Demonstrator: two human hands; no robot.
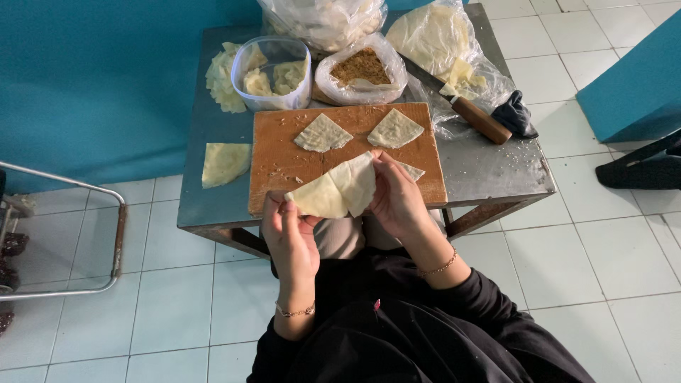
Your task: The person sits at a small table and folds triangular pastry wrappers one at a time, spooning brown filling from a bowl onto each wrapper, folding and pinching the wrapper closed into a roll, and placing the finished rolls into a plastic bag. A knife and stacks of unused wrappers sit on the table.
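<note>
Both hands up over the near edge of the brown wooden cutting board, sharing one pale, thin, folded pastry sheet. Left hand pinches the sheet's lower left corner, thumb on top, fingers curled under. Right hand grips the sheet's right side, fingers bent around its edge. Sheet hangs just above the board, not lying on it, and hides part of the board's front edge.

On the board, farther back: two flat triangular folded pastry pieces side by side, left triangle and right triangle, apart from each other. Another pale piece pokes out just behind the right hand. Crumbs scattered over the board's left half.

Board sits on a grey metal desk. On the desk left of the board, one loose pale pastry sheet. Behind the board: clear plastic tub with pastry pieces inside, a stack of pale sheets just left of it, an open clear bag of brown crumbly filling, and a clear bag of round pale wrappers. Knife with brown wooden handle lies at the right, beside a dark cloth. White tiled floor below, teal wall at left.
</note>
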